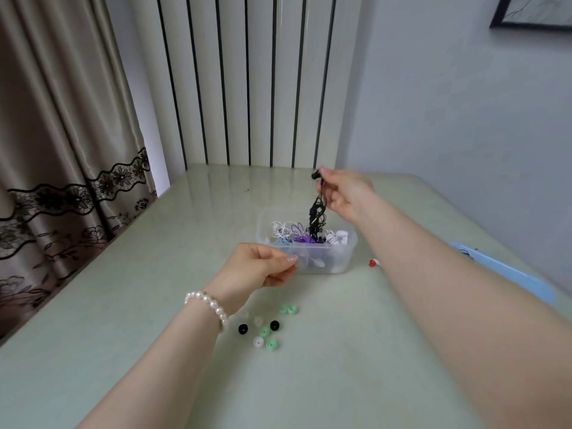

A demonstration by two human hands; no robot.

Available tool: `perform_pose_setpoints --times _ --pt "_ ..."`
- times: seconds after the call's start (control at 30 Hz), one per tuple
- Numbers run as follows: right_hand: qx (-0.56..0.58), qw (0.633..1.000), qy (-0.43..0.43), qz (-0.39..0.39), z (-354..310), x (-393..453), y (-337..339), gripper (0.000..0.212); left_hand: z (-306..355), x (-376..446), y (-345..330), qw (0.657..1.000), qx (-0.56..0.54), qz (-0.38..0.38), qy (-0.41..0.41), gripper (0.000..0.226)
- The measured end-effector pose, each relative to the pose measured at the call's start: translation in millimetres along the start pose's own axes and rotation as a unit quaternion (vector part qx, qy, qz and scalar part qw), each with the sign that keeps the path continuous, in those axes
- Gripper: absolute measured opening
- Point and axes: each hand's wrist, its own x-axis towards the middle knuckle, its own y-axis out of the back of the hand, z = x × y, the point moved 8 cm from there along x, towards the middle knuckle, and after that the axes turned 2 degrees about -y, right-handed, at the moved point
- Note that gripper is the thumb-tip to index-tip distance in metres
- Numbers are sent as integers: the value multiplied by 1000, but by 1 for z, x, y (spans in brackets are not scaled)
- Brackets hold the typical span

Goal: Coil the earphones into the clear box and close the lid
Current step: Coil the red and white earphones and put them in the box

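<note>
A clear plastic box (340, 261) stands open on the pale green table, holding white, purple and blue earphone cables. Above its right half, my right hand (343, 193) pinches black earphones (317, 212); their tangled cable hangs down into the box. My left hand (260, 267) is at the box's near left corner, fingers curled with thumb and fingertips together beside the wall; whether it holds anything I cannot tell. The light blue lid (501, 274) lies flat on the table to the right of the box.
Several loose ear tips (266, 329), black, green and white, are scattered on the table in front of the box. A small red and white piece (373, 262) lies right of the box. A curtain hangs at the left, a striped wall panel behind.
</note>
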Motion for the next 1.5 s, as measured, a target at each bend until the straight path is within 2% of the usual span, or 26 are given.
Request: perform_pose_setpoints --times 0.07,0.1,0.2,0.33,0.4,0.43,0.6,0.67,0.77,0.9,1.0,1.1,1.17,1.2,1.33,1.4,1.5 --pt "-152 986 52 34 7 7 8 11 -1 1 3 1000 -2 7 -1 15" --pt "-240 966 85 40 7 9 9 13 -1 2 3 1000 2 9 -1 14" --pt "-462 868 178 32 1 8 0 14 -1 3 4 1000 26 11 -6 12" --pt "-598 774 208 -21 7 1 -9 13 -3 4 2 997 82 10 -15 12" --pt "-622 751 214 -51 9 -3 -10 16 -5 5 1 995 100 10 -17 11" --pt "-615 756 218 -59 6 -5 -9 18 -5 6 1 994 104 11 -18 11" --pt "-503 827 249 -29 -36 -25 17 21 -5 5 0 994 111 10 -22 12" --pt "-487 838 246 2 -45 -30 39 15 -4 5 0 994 110 11 -24 13" --pt "-577 792 199 30 -36 -32 71 6 -4 5 -2 993 115 6 -23 11" --pt "-697 707 119 -18 9 -29 92 3 -7 5 -5 989 146 3 -22 3" --pt "-760 638 122 -18 33 -27 95 9 -7 5 -5 986 162 5 -24 4" --pt "-780 609 139 -23 40 -28 91 14 -7 5 -4 985 170 5 -25 4" --pt "-769 625 131 -33 41 -29 92 11 -7 6 -3 985 172 6 -26 4" --pt "-749 650 118 -39 42 -28 95 7 -7 6 -3 984 173 6 -26 4" --pt "-583 808 83 -38 33 -27 110 14 -7 6 -5 984 173 0 -30 6" --pt "-499 858 122 -1 10 -29 114 13 -6 6 -5 985 172 1 -33 6" --pt "-372 913 168 28 -26 -40 116 8 -6 6 -4 985 168 5 -36 8"
